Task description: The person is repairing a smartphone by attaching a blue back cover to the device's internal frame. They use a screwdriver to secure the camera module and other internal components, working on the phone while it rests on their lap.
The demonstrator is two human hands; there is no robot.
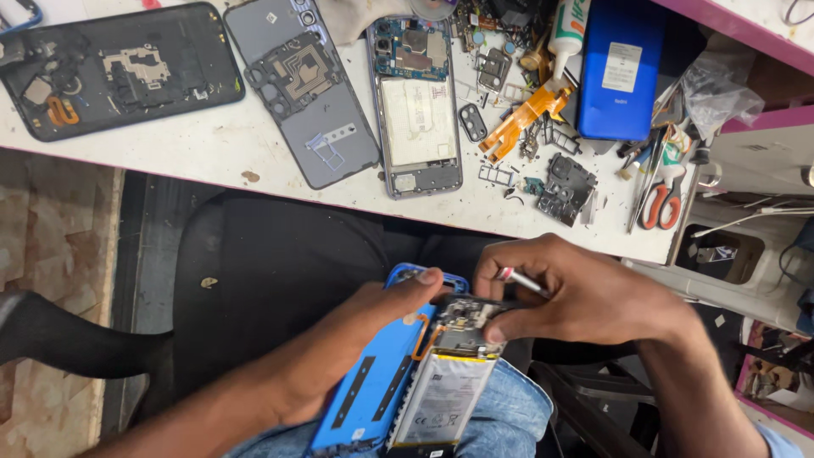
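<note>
Head view. We take the opened phone (441, 386), which rests on the person's lap with its battery and circuit board exposed, as our landmark. Just to its left and touching it lies its blue back cover (373, 390), inner face up. The left hand (365, 335) grasps this cover, its thumb stretched along the cover's top edge. The right hand (564, 293) is clenched over the upper end of the opened phone, fingertips on the circuit board, with a thin metal tool (521, 281) pinched in the fingers. Above the phone we see the white workbench (212, 144). On it, directly above the landmark, lies a second opened phone (418, 106); further left are a grey back cover (301, 89) and a black back cover (119, 68). Up and to the right of the landmark lie a blue phone (621, 72), an orange flex cable (524, 117) and red-handled scissors (663, 203).
</note>
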